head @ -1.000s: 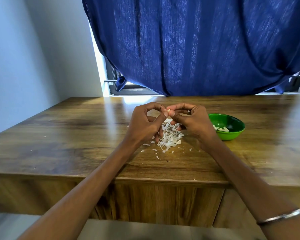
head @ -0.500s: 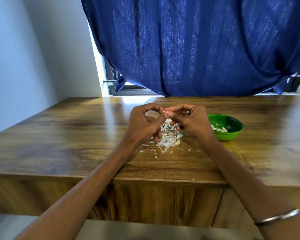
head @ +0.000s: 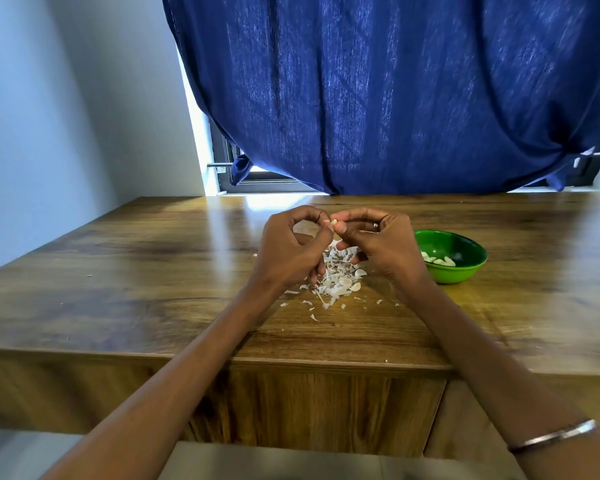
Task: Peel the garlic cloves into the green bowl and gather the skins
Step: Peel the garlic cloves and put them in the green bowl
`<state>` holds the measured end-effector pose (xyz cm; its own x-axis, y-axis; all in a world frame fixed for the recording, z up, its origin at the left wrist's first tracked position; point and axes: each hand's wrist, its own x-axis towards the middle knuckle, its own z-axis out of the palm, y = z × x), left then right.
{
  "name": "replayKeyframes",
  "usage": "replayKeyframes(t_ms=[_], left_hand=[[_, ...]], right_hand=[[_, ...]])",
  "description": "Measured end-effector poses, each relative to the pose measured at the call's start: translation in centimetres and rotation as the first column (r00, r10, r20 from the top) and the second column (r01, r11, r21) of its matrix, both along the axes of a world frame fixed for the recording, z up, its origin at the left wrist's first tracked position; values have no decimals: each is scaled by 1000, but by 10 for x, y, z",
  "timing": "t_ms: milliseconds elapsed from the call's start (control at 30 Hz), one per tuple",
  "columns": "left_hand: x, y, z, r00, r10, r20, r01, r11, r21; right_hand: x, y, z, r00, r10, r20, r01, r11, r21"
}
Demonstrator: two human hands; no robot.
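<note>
My left hand (head: 290, 249) and my right hand (head: 383, 245) meet above the table, fingertips pinched together on one small pale garlic clove (head: 333, 222). Directly below them lies a heap of white garlic skins (head: 338, 278), with loose flakes scattered toward the front edge. To the right of my right hand stands the green bowl (head: 465, 271), holding a few peeled cloves (head: 439, 260). My right hand wears a ring, and a metal bangle circles that wrist.
The wooden table (head: 136, 289) runs wide on both sides, its front edge close to me. A dark blue curtain (head: 395, 98) hangs behind the far edge over a window. A pale wall stands on the left.
Both hands stay on the clove over the skin heap, with only small finger movement. The view has shifted slightly.
</note>
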<state>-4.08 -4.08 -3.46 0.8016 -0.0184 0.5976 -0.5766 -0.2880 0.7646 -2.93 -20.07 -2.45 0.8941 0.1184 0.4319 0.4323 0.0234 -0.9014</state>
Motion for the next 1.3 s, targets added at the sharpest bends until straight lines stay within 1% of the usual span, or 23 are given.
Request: replayKeyframes(t_ms=[233, 467, 600, 733, 867, 967, 1033, 1167, 1300], left_hand=[[1, -1, 2, 999, 23, -27, -24, 999, -43], [2, -1, 1, 998, 37, -44, -39, 998, -44], [3, -1, 1, 997, 49, -56, -51, 998, -41], [3, 0, 1, 999, 41, -21, -42, 996, -74], [1, 1, 3, 999, 41, -33, -44, 992, -115], [2, 1, 2, 998, 40, -42, -44, 992, -116], [2, 0, 1, 998, 55, -27, -58, 993, -106], [2, 1, -1, 985, 174, 13, -174, 985, -16], [1, 4, 1, 981, 196, -14, -196, 981, 13]], right_hand=[[2, 0, 1, 1000, -4, -12, 3, 1000, -30], [2, 1, 0, 999, -20, -37, 18, 999, -48], [3, 1, 0, 998, -39, -40, 38, 999, -28], [2, 0, 1, 999, -30, -37, 29, 1000, -11], [1, 0, 2, 996, -14, -90, 19, 998, 56], [2, -1, 3, 993, -17, -115, 24, 998, 62], [3, -1, 2, 992, -31, -122, 37, 998, 49], [4, -2, 2, 993, -44, -113, 47, 999, 24], [3, -2, 1, 992, -78, -97, 78, 997, -6]])
